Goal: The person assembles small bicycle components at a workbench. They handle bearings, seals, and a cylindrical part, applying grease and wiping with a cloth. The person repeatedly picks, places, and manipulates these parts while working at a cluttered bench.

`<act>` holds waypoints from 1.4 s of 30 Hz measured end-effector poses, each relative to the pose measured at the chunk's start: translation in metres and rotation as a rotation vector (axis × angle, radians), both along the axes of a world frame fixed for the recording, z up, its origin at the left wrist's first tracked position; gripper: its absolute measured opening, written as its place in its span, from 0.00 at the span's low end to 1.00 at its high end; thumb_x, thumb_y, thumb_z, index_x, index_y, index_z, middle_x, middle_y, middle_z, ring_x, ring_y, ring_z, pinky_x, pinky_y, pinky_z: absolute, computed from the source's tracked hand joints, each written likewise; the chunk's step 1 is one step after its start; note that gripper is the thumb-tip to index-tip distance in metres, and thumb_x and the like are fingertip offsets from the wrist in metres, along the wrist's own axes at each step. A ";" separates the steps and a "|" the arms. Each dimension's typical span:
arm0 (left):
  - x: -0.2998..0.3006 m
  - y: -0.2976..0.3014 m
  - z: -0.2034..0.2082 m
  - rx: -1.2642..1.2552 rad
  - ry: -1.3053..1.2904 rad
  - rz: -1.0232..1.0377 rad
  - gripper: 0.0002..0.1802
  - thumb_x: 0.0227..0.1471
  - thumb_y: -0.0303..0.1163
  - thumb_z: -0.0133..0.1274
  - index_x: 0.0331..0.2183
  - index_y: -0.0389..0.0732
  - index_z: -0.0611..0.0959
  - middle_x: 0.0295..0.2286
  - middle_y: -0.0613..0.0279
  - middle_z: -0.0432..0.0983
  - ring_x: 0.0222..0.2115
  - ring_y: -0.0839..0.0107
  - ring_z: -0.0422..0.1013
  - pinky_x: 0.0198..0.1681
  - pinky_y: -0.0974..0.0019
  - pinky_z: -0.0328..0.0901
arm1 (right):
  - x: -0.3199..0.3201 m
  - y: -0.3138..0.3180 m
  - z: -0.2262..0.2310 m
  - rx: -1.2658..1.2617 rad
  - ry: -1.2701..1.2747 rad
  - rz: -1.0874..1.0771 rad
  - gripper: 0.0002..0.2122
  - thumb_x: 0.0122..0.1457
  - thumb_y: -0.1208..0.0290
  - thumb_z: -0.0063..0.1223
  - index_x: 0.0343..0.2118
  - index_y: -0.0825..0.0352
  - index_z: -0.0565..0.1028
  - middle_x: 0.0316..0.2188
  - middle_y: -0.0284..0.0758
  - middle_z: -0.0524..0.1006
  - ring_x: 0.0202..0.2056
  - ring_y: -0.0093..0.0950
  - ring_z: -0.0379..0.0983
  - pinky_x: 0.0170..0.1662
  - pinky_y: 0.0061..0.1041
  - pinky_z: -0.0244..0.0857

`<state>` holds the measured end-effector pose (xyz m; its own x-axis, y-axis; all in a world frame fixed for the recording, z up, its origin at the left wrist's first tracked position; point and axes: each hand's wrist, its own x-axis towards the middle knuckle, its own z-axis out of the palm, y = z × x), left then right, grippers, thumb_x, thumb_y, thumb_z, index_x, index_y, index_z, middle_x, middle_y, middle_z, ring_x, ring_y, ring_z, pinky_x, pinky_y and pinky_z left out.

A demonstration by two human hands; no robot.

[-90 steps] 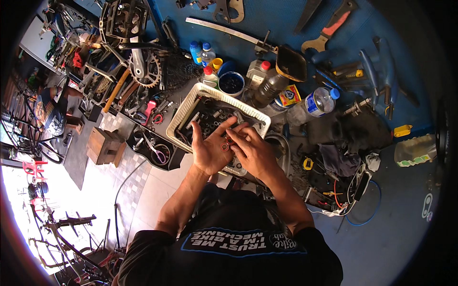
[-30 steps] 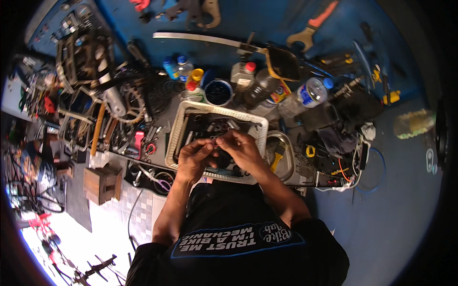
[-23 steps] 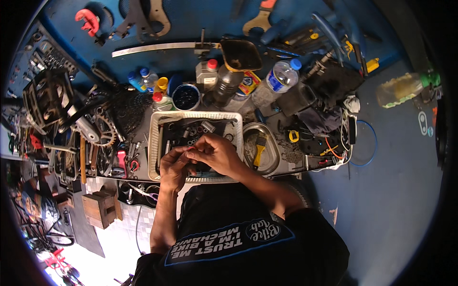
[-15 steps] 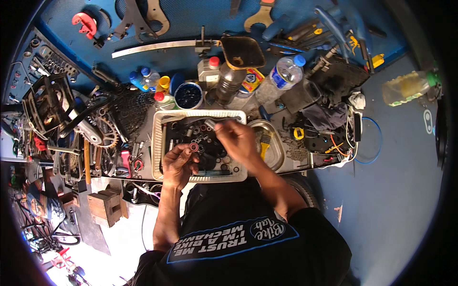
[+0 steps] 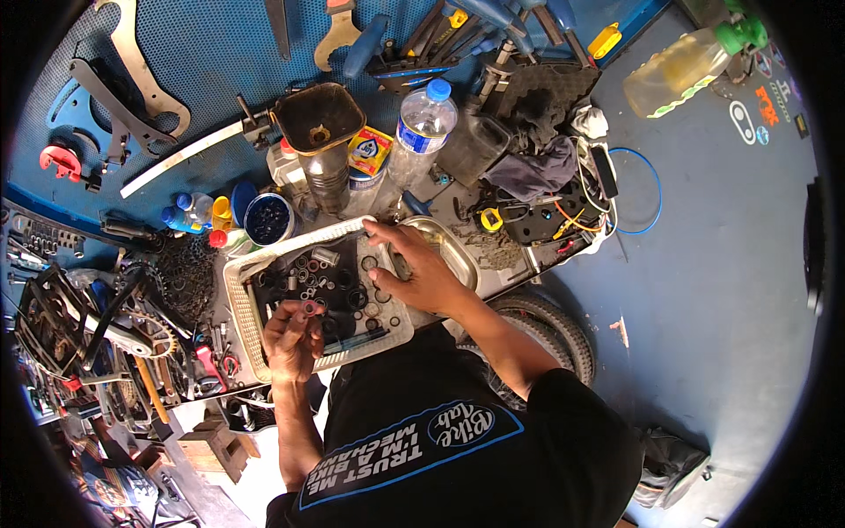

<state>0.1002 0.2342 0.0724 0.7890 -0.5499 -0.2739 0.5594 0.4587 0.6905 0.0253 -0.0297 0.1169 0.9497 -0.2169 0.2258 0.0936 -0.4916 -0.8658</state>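
My left hand point(image 5: 290, 339) pinches a small reddish ring point(image 5: 311, 308) between thumb and fingertips, above the near left part of a cream plastic basket point(image 5: 243, 321). My right hand point(image 5: 418, 271) holds nothing; its thumb and fingers are spread over the right side of the basket, fingertips by the far rim. Inside lie a silver metal cylinder point(image 5: 326, 256), a black ring point(image 5: 357, 298) and several other small rings and round parts. A dark slim rod point(image 5: 356, 340) rests along the near side.
Beside the basket is a metal tray point(image 5: 466, 257), partly behind my right hand. Behind stand a tub of dark contents point(image 5: 268, 220), a funnel-topped bottle point(image 5: 321, 123) and a clear blue-capped bottle point(image 5: 424, 132). Bicycle parts point(image 5: 132, 317) crowd the left; tyres point(image 5: 563, 330) stand below the bench.
My right hand has let go of the silver cylinder, which now lies in the basket, and its fingers have spread. My left hand still holds the reddish ring. The view has turned rightward.
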 end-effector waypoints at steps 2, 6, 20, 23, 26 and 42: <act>0.001 -0.006 0.001 -0.008 0.021 -0.087 0.05 0.63 0.26 0.57 0.36 0.34 0.79 0.39 0.45 0.83 0.24 0.75 0.75 0.16 0.74 0.70 | -0.003 0.000 -0.003 0.123 -0.005 -0.009 0.23 0.60 0.69 0.65 0.59 0.60 0.75 0.47 0.41 0.78 0.45 0.39 0.78 0.51 0.37 0.71; 0.002 -0.020 0.008 -0.148 0.035 -0.133 0.07 0.61 0.23 0.59 0.34 0.35 0.76 0.41 0.43 0.81 0.24 0.74 0.74 0.15 0.74 0.69 | -0.006 -0.057 -0.008 -0.301 -0.270 -0.338 0.15 0.61 0.76 0.65 0.51 0.64 0.80 0.43 0.37 0.82 0.40 0.27 0.79 0.41 0.27 0.72; 0.008 -0.111 0.042 -0.309 -0.040 -0.388 0.21 0.65 0.34 0.57 0.56 0.35 0.79 0.45 0.51 0.81 0.24 0.79 0.66 0.17 0.77 0.62 | -0.109 -0.355 -0.048 -1.024 -0.024 -1.188 0.10 0.51 0.56 0.72 0.30 0.56 0.85 0.43 0.39 0.80 0.49 0.40 0.72 0.52 0.45 0.65; 0.002 -0.115 0.054 -0.331 -0.064 -0.360 0.20 0.65 0.34 0.57 0.56 0.36 0.80 0.43 0.52 0.82 0.25 0.79 0.66 0.17 0.77 0.61 | -0.113 -0.324 0.002 -0.719 -0.573 -1.129 0.06 0.59 0.72 0.60 0.35 0.69 0.80 0.39 0.40 0.81 0.44 0.40 0.76 0.52 0.40 0.65; -0.001 -0.113 0.057 -0.372 -0.079 -0.375 0.20 0.66 0.32 0.56 0.56 0.35 0.79 0.43 0.52 0.82 0.24 0.80 0.65 0.17 0.78 0.61 | -0.140 -0.295 0.050 0.122 -0.766 -0.975 0.06 0.67 0.70 0.51 0.40 0.66 0.75 0.37 0.32 0.76 0.41 0.25 0.72 0.50 0.27 0.67; -0.068 -0.039 0.041 0.260 -0.167 0.103 0.09 0.66 0.21 0.49 0.42 0.34 0.84 0.22 0.67 0.75 0.15 0.84 0.64 0.16 0.75 0.58 | -0.016 0.046 0.055 -0.160 0.000 0.284 0.24 0.57 0.60 0.70 0.51 0.66 0.72 0.47 0.46 0.80 0.45 0.47 0.80 0.47 0.40 0.75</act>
<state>0.0322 0.1951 0.1130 0.8827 -0.3933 -0.2571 0.3885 0.3032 0.8701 0.0089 0.0164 0.1724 0.9671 0.0954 0.2357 0.2468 -0.5760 -0.7793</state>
